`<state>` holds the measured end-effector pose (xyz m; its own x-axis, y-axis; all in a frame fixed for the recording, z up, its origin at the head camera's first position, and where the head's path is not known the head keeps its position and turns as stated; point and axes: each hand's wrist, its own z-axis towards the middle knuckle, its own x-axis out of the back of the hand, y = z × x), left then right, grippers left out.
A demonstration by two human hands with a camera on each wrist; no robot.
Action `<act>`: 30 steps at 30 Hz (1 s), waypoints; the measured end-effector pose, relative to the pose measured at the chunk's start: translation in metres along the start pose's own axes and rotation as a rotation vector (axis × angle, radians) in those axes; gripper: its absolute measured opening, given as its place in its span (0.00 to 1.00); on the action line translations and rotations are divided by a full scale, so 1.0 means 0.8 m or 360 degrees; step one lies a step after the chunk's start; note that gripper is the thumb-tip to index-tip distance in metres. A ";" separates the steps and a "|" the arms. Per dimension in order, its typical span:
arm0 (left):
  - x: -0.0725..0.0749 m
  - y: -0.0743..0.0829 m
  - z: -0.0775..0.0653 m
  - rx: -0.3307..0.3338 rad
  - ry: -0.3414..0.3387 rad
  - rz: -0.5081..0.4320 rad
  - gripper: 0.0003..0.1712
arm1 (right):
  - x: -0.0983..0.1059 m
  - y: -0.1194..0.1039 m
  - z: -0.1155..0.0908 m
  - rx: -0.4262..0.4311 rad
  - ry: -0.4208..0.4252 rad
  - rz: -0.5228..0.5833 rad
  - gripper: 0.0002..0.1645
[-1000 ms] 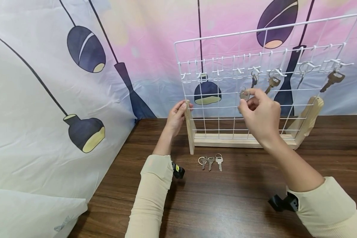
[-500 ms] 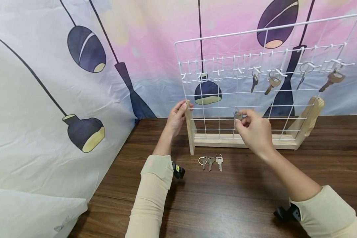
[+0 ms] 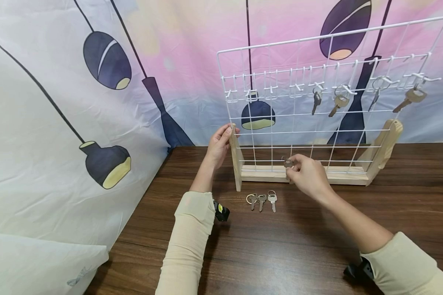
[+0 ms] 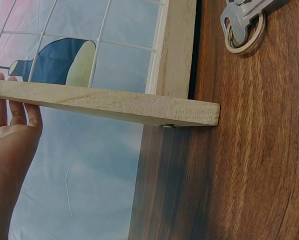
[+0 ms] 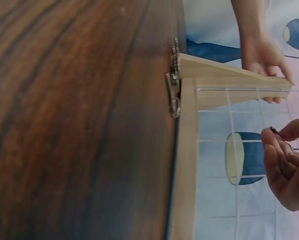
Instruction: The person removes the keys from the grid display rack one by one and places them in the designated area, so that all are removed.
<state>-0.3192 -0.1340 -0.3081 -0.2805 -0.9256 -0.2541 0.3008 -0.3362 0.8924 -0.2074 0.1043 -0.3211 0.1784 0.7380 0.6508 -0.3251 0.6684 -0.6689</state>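
Note:
My right hand [image 3: 310, 175] pinches a key [image 3: 288, 163] with a ring between thumb and fingers, in front of the lower part of the white wire rack. In the right wrist view only a dark edge of that key [image 5: 274, 131] shows at the fingertips. At the rack's left end, my left hand [image 3: 218, 147] holds the top of the wooden side post [image 3: 237, 170]; the left wrist view has its fingers [image 4: 17, 112] behind that post. Three keys lie in a row on the table below the rack: two darker ones [image 3: 261, 202] and a silver one [image 3: 272, 200].
Several keys hang from hooks on the rack's right half, among them a brass-coloured key [image 3: 339, 103] and a larger brown one [image 3: 410, 98]. Hooks farther left carry no keys. A wooden base bar [image 3: 266, 173] runs along the bottom, and a printed cloth [image 3: 192, 98] stands behind.
My right hand has come down and left with the key, from just below the hooks to near the base bar. The left hand has stayed on the post.

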 end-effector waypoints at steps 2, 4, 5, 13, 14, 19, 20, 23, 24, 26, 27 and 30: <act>0.000 0.000 0.000 0.0000 -0.0003 0.0003 0.18 | -0.003 0.005 0.001 -0.0045 -0.0102 0.0014 0.13; 0.000 0.000 0.000 0.0002 -0.0004 0.0004 0.19 | -0.007 0.009 0.001 -0.0078 -0.0208 0.0025 0.13; 0.000 0.001 0.000 0.0002 -0.0005 0.0003 0.20 | -0.009 0.011 0.002 -0.0091 -0.0258 0.0026 0.12; -0.001 0.002 0.000 0.0001 0.0013 -0.0020 0.18 | -0.020 0.025 0.003 -0.0189 -0.0629 0.0060 0.08; -0.001 0.002 0.000 0.0000 0.0010 -0.0019 0.18 | -0.021 0.027 0.003 -0.0197 -0.0664 0.0061 0.07; -0.001 0.002 0.000 0.0009 -0.0003 -0.0001 0.21 | -0.029 0.034 0.005 -0.0281 -0.0782 0.0122 0.06; -0.001 0.002 0.000 0.0011 -0.0004 0.0007 0.21 | -0.031 0.036 0.005 -0.0300 -0.0794 0.0129 0.06; 0.000 0.002 0.000 0.0014 -0.0001 0.0022 0.21 | -0.035 0.041 0.005 -0.0345 -0.0824 0.0136 0.06; 0.000 0.002 0.001 0.0015 -0.0002 0.0025 0.22 | -0.036 0.043 0.005 -0.0348 -0.0830 0.0131 0.05; 0.000 0.002 0.001 0.0017 -0.0001 0.0029 0.22 | -0.039 0.046 0.005 -0.0366 -0.0842 0.0125 0.05; 0.000 0.001 0.001 0.0017 -0.0001 0.0028 0.22 | -0.041 0.048 0.005 -0.0379 -0.0851 0.0136 0.05; 0.000 0.001 0.001 0.0014 0.0001 0.0020 0.22 | -0.045 0.052 0.004 -0.0415 -0.0878 0.0179 0.04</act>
<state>-0.3197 -0.1343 -0.3071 -0.2759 -0.9300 -0.2431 0.2964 -0.3229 0.8988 -0.2303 0.1055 -0.3710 -0.3726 0.6956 0.6143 -0.0639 0.6411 -0.7648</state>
